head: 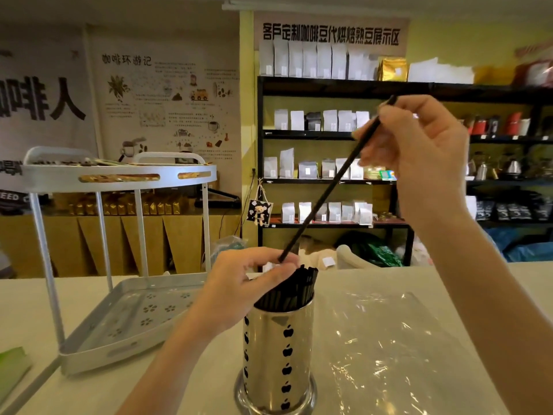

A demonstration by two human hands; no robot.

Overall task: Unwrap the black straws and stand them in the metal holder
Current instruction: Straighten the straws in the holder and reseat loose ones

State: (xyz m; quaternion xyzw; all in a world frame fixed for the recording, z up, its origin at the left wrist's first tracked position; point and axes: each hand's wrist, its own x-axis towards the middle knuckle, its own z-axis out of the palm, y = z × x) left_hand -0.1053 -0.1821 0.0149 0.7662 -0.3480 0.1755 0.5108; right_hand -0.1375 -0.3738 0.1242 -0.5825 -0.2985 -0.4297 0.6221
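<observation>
A shiny metal holder (279,351) with apple-shaped cutouts stands on the table at centre front. A bundle of black straws (291,287) leans inside it, tips above the rim. My left hand (239,283) rests on the top of that bundle, fingers curled over the straw ends. My right hand (419,142) is raised up right and pinches one long black straw (329,190) near its upper end. That straw slants down to the left, and its lower tip reaches my left fingers above the holder.
A sheet of clear plastic wrap (398,339) lies crumpled flat on the table right of the holder. A white two-tier rack (119,322) stands at the left. A green object (12,366) sits at the left edge. Shelves of bags fill the background.
</observation>
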